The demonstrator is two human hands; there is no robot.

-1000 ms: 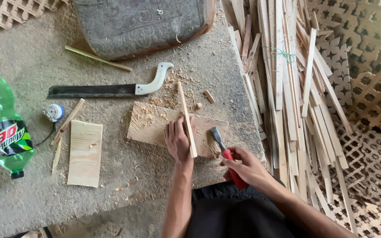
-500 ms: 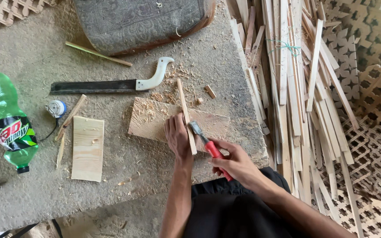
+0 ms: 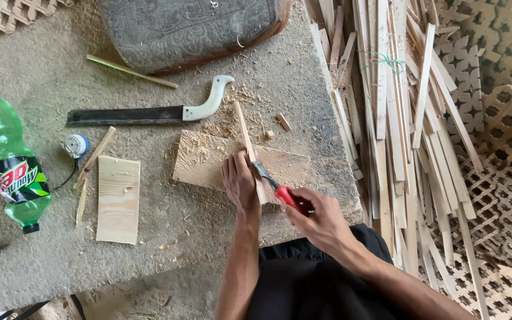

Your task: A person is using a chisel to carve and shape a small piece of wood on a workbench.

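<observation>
Head view: wooden strip [image 3: 246,133] under left fingers [image 3: 236,172]

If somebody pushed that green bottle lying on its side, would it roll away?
Probably. The green bottle lies on its side and its body is round, so a sideways nudge would likely roll it. It looks like thin plastic, so it is probably light, though how much is inside is unclear.

Soft, even daylight — faint shadows; sharp focus; slight edge distortion

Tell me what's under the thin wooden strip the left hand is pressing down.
The thin strip lies on a flat wooden board strewn with shavings. The left hand covers the strip's near end, so the contact there is hidden.
</observation>
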